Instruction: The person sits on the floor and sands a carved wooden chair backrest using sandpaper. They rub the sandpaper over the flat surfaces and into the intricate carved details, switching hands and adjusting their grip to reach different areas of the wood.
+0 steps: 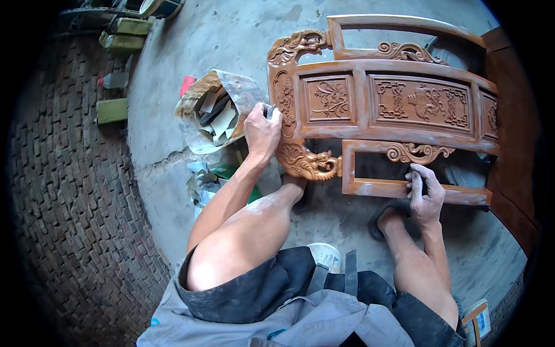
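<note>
A brown carved wooden chair back (361,104) lies before me, with relief panels, scrolls and a curled carved edge. Pale dust smears its rails. At its left edge, my left hand (263,132) is closed round a small dark grey piece (270,111), possibly folded sandpaper. The knuckles are beside the carved border. My right hand (426,195) is at the near rail, its fingers curled together just below a carved scroll (420,152). Whatever those fingers hold, if anything, is hidden. Whitish dust coats the right fingertips.
Left of the chair back stands an open bag (240,87) filled with scraps. Crumpled scraps (202,188) lie below it. A white tub (325,255) is between my legs. Brick paving (69,162) lies to the left, with yellow-green blocks (112,111) along it. Brown wood (511,121) borders the right.
</note>
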### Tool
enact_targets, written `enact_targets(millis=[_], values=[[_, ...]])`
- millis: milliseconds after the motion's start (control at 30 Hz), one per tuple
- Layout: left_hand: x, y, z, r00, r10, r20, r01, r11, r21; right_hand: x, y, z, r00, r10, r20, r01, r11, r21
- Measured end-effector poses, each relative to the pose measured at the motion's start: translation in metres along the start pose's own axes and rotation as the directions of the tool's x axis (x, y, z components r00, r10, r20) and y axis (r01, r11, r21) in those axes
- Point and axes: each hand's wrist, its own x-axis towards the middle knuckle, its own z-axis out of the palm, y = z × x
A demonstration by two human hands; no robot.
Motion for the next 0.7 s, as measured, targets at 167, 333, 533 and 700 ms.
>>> enact_targets(millis=[167,333,533,700], values=[[-0.010,-0.003,-0.006,0.999,-0.009,0.045,0.010,1.000,-0.024,0.004,-0.001,0.001,1.000,-0.012,0.010,0.012,1.000,0.002],[-0.006,-0.007,-0.002,0.991,-0.011,0.133,0.037,0.980,-0.195,-0.003,0.007,-0.004,1.000,-0.004,-0.023,0.004,1.000,-0.008],[-0.004,-0.035,-0.029,0.731,0.626,0.272,-0.649,0.761,-0.010,0.000,0.005,0.000,1.000,-0.019,0.010,0.019,0.999,-0.032],[0.021,-0.010,-0.057,0.459,0.755,0.469,-0.870,0.489,0.065,0.000,-0.001,0.001,1.000,0.028,0.008,-0.028,0.999,0.024]])
